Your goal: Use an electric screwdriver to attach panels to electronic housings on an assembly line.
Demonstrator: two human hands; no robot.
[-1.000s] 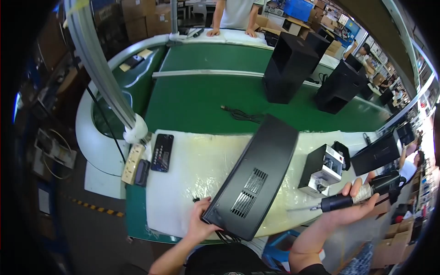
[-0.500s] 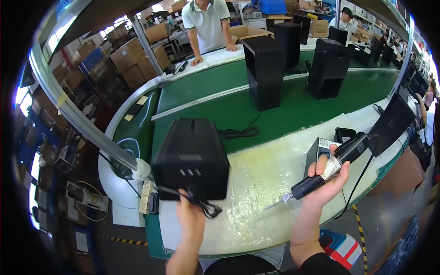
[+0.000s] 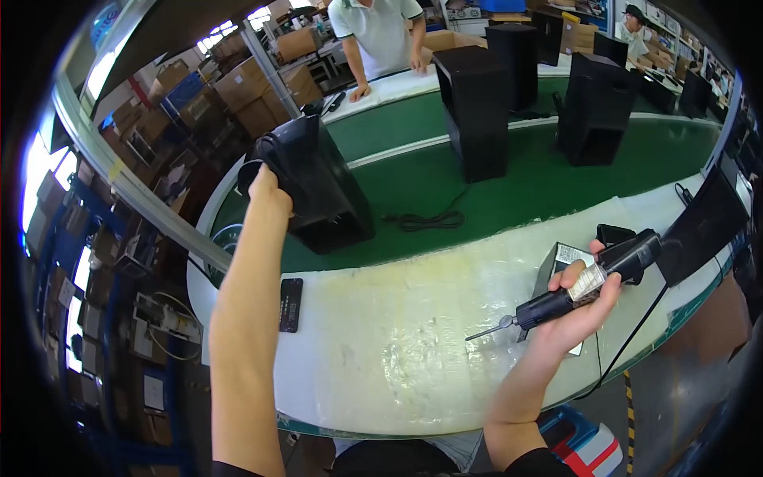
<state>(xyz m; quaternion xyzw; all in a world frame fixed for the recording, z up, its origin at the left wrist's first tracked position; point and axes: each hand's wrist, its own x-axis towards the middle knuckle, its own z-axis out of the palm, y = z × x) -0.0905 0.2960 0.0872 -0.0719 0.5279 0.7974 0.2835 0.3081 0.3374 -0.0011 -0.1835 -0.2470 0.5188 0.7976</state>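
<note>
A black speaker cabinet (image 3: pixel 330 191) stands tilted at the left on the green belt, with an opening low on its side. My left hand (image 3: pixel 269 191) is closed against its near left side, beside a dark looped cable (image 3: pixel 274 151); some of the fingers are hidden. In my right hand (image 3: pixel 584 306) is a black electric screwdriver (image 3: pixel 544 308), its thin bit pointing left over the plastic-covered worktop (image 3: pixel 381 342). Behind that hand sits a small box with a white label (image 3: pixel 568 256).
More black cabinets (image 3: pixel 477 119) stand farther along the green belt (image 3: pixel 413 179), near a coiled black cable (image 3: pixel 433 220). A black phone-like slab (image 3: pixel 291 304) lies on the worktop. Across the belt, a person (image 3: pixel 381 40) leans on the edge. A dark screen (image 3: pixel 703 226) is at right.
The cabinet has moved from the near worktop to the far left and turned, my left arm reaching out with it. The black slab is now uncovered. My right hand still holds the screwdriver.
</note>
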